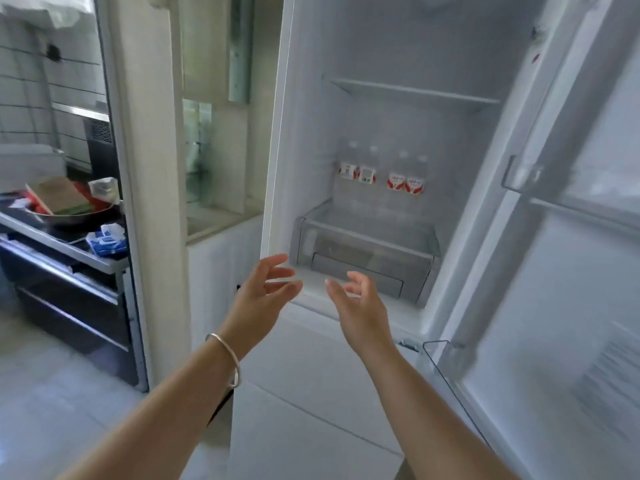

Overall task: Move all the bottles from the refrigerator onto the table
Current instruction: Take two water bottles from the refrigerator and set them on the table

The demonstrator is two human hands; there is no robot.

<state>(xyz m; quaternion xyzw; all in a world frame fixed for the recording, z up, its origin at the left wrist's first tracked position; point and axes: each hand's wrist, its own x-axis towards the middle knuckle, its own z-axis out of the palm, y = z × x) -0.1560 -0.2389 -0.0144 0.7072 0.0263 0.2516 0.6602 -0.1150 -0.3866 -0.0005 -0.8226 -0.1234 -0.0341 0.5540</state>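
With the refrigerator (398, 126) door (571, 237) swung wide to the right, four clear water bottles (381, 174) with red-and-white labels standing upright in a row at the back of the lowest shelf, above the crisper drawer (363, 251): two touching on the left, two touching on the right, a small gap between the pairs. Left hand (263, 292) and right hand (360, 303) both raised in front of the compartment, just below the drawer's front, fingers spread and loosely bent, palms turned toward each other, gripping nothing. A silver bangle (228, 358) on the left wrist. No table in view; only a cluttered counter (62, 237) off to the left.

Risks, as a judgement: bottles deep in the shelf, so a long reach past the drawer lip; grabbing one of a touching pair likely to tip its neighbour. Chilled plastic possibly slick, inviting a slip on the way out. Taking two per hand likely to weaken the grip. Bangle apt to catch on the shelf edge.
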